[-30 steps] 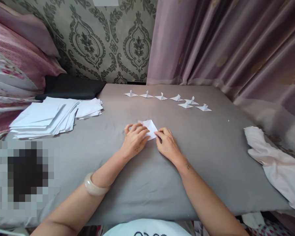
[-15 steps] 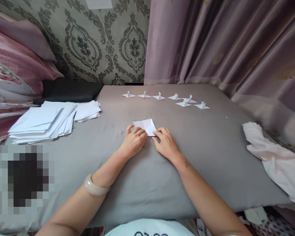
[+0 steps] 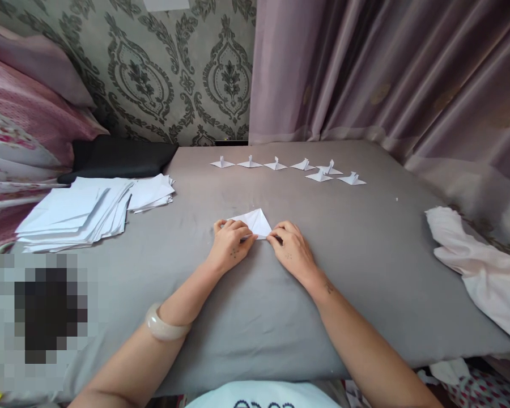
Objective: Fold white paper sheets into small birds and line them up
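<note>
Left hand (image 3: 230, 245) now covers more of the folded paper's (image 3: 258, 222) left end than half a second ago.
Paper lies mid-worktop (image 3: 255, 317), flat or nearly so, one creased point facing far. Right hand (image 3: 292, 249): thumb and forefinger pinched at its near right corner. Left hand: fingers curled over the left part, thumb at the near edge; cannot tell whether gripping or only pressing. Beyond, toward far right, seven small folded paper figures (image 3: 275, 164), most in a loose row. Far left, stacked white sheets (image 3: 74, 209), black item (image 3: 123, 157) behind them. Pale crumpled cloth (image 3: 471, 258) at right edge.
</note>
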`<act>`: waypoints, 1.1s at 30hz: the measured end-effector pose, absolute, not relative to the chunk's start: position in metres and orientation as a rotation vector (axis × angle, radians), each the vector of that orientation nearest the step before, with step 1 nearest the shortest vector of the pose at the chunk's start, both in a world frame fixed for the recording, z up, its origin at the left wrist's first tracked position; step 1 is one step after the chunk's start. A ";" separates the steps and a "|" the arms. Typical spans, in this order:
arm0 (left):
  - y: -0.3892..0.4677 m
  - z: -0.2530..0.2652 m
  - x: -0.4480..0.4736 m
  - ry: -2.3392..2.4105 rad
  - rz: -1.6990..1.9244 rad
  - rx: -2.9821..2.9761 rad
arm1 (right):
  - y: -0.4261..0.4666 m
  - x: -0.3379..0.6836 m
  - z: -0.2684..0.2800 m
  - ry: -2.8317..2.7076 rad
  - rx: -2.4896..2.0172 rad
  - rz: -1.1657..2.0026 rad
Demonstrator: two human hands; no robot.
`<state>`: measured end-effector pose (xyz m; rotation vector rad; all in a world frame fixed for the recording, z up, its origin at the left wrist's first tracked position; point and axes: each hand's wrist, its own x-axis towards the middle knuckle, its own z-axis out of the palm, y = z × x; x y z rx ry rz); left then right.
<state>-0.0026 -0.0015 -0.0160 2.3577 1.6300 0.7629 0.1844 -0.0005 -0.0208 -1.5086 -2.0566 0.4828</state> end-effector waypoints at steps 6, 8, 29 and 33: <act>0.004 -0.016 0.000 1.701 0.718 2.193 | 0.003 0.184 -0.023 -1.990 -1.541 0.504; 0.004 -0.014 0.001 1.712 0.710 2.153 | 0.003 0.183 -0.024 -1.984 -1.548 0.495; 0.010 -0.015 -0.001 1.683 0.600 2.138 | 0.009 0.181 -0.018 -1.827 -1.770 0.576; 0.010 -0.015 -0.002 1.687 0.591 2.157 | 0.012 0.188 -0.019 -1.820 -1.746 0.590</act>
